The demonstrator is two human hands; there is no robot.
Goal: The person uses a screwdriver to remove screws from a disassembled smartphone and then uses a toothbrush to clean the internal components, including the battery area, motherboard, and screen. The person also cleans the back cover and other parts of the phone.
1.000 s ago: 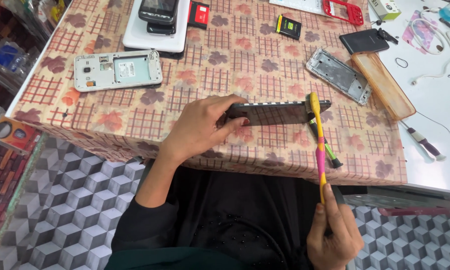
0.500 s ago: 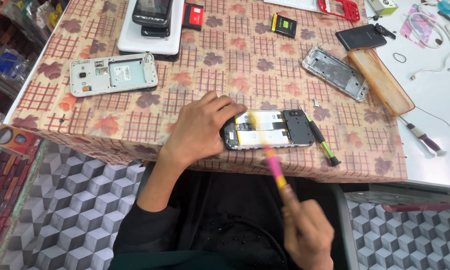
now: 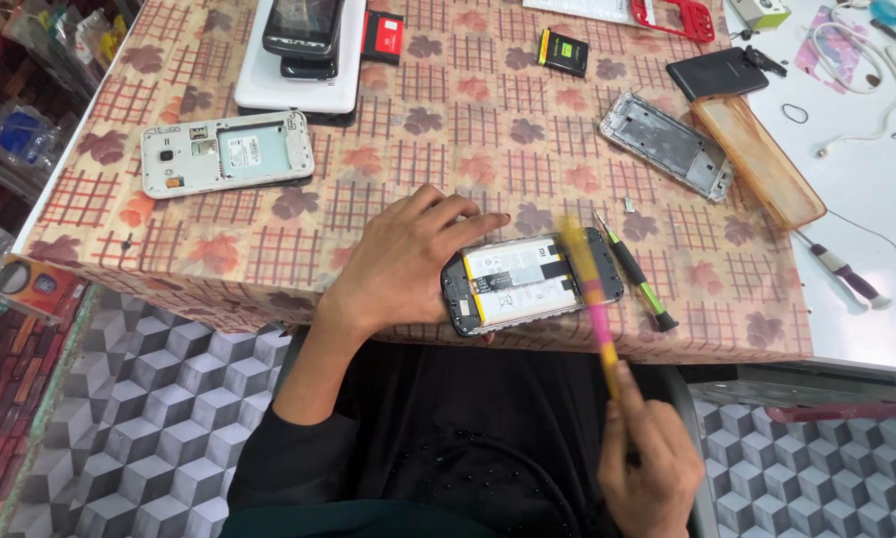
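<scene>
Opened phone (image 3: pixel 527 281) under left fingers (image 3: pixel 438 214)

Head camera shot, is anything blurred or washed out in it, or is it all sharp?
Head view: the pink and yellow tool in the right hand is smeared by motion blur; the opened phone under the left hand and the patterned tablecloth are sharp; the white surface at right looks bright, slightly washed out.

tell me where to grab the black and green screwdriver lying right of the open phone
Take the screwdriver by its thick black handle near the middle, from above, with fingers across its width. It lies flat and slanted on the tablecloth, thin tip pointing up-left and green end near the table edge. The open phone lies close on its left, so the clearer approach is from the right side.
</scene>
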